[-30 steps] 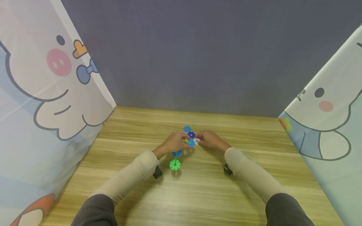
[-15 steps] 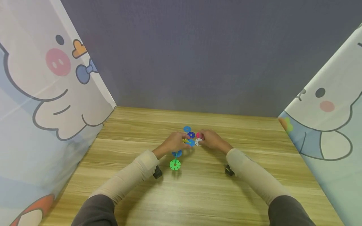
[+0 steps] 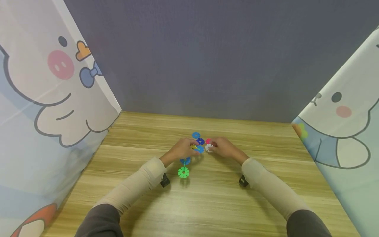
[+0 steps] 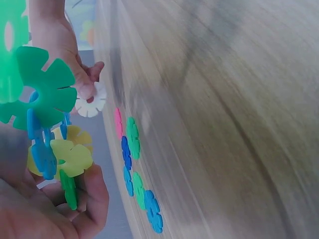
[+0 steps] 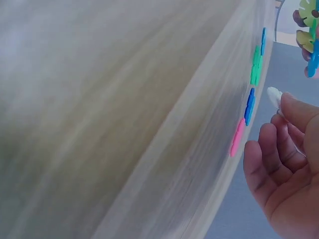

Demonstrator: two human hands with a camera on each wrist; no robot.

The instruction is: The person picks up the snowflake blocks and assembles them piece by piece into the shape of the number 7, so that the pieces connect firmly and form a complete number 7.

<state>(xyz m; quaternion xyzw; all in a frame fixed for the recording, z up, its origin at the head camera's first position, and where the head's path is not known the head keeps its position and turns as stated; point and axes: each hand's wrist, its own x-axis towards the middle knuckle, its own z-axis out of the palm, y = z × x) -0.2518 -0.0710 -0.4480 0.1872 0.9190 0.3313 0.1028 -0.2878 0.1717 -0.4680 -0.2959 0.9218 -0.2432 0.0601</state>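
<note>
My left hand (image 3: 180,149) holds a joined string of slotted plastic flower discs, its fingers curled round a green disc (image 4: 69,190). The string also has a yellow disc (image 4: 75,157), blue discs and, at its near end, a bright green disc (image 3: 183,172). To the right, my right hand (image 3: 223,148) pinches a white flower disc (image 3: 208,148) between thumb and fingers. A small gap separates the white disc from the string's blue disc (image 3: 199,149) in the head view. Part of the string is hidden behind the left hand.
Loose discs lie on the wooden table (image 3: 207,204) beyond the hands: a pink one (image 4: 118,122), a dark blue one (image 3: 200,141), a light blue one (image 3: 196,135) and several others. A grey wall (image 3: 192,59) stands behind, with cartoon-printed panels at both sides.
My right hand has drawn slightly right with the white disc, away from the string. More of the pink disc on the table shows. The left hand has stayed put.
</note>
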